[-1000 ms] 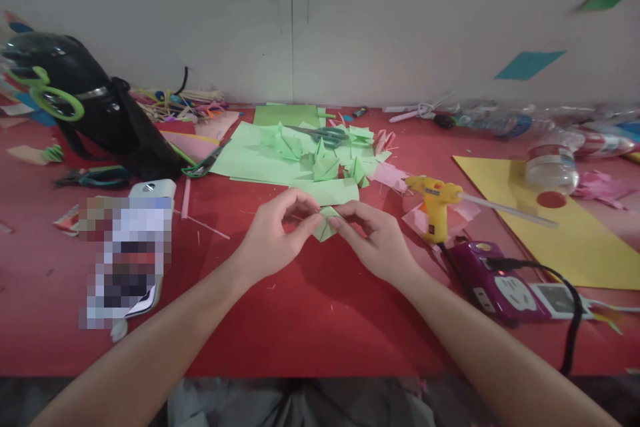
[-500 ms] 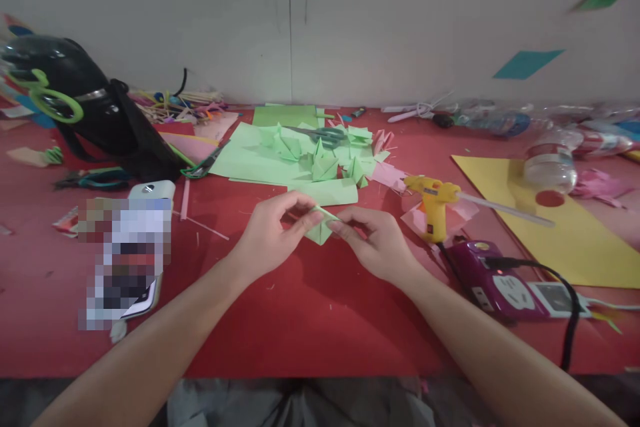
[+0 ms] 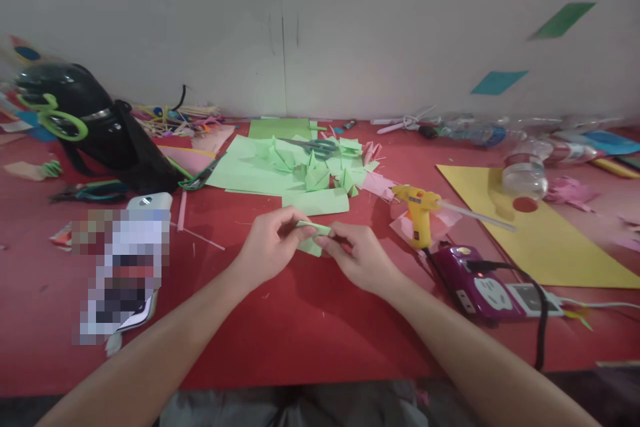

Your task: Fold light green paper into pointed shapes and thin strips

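Observation:
A small folded piece of light green paper [image 3: 311, 238] lies between my two hands, low over the red table [image 3: 300, 320]. My left hand [image 3: 270, 247] pinches its left end with thumb and fingers closed. On the other end, my right hand [image 3: 357, 257] grips with its fingers curled. Just beyond my hands lies a flat green paper rectangle [image 3: 315, 201], and behind that a heap of folded green paper shapes [image 3: 313, 163] on larger green sheets.
A yellow glue gun [image 3: 417, 210] stands right of my hands, with a purple power strip [image 3: 480, 283] and black cable nearer. A yellow sheet [image 3: 545, 233] and plastic bottle [image 3: 525, 173] lie far right. Scissors [image 3: 315, 145] rest on the green heap. A black helmet [image 3: 85, 120] and a blurred object [image 3: 123, 267] sit left.
My hands have pressed the green piece flatter and lower toward the table, closing together over it. The view has shifted slightly down and to the right.

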`<state>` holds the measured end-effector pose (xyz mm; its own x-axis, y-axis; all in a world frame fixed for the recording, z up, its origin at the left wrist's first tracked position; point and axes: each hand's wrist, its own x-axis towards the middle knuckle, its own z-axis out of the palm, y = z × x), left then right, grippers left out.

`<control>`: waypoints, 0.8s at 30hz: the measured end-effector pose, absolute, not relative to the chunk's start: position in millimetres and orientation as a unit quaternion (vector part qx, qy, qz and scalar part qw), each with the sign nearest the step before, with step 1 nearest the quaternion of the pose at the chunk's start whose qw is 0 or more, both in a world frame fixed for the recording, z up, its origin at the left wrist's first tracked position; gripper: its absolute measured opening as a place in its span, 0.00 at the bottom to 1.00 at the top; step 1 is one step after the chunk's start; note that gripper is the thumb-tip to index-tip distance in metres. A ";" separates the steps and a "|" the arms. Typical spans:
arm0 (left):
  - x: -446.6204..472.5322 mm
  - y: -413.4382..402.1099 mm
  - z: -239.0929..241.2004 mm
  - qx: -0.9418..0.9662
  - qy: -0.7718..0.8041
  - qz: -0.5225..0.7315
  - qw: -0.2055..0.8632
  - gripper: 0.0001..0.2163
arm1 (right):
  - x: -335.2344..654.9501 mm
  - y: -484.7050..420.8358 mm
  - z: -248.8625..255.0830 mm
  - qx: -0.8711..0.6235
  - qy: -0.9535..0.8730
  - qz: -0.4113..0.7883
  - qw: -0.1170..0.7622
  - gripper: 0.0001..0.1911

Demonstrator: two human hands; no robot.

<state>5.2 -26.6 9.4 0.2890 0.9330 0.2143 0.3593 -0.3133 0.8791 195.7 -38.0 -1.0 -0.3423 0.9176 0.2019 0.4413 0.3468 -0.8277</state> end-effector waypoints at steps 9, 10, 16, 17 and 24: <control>-0.3 -21.5 6.1 0.696 0.461 0.409 0.368 0.09 | 188.0 -40.9 -7.2 -0.448 -0.760 0.315 0.349 0.20; -2.3 -20.3 4.8 0.699 0.455 0.401 0.378 0.09 | 190.0 -40.4 -6.7 -0.454 -0.767 0.309 0.332 0.21; -25.1 -1.1 -1.3 0.696 0.527 0.400 0.280 0.10 | 211.1 -20.6 2.1 -0.437 -0.831 0.191 0.286 0.13; -28.8 3.6 -1.4 0.665 0.548 0.418 0.288 0.12 | 213.6 -13.9 3.9 -0.439 -0.839 0.148 0.285 0.12; -41.5 21.1 -3.7 0.566 0.537 0.468 0.415 0.30 | 207.3 30.2 16.9 -0.561 -0.823 0.063 0.072 0.27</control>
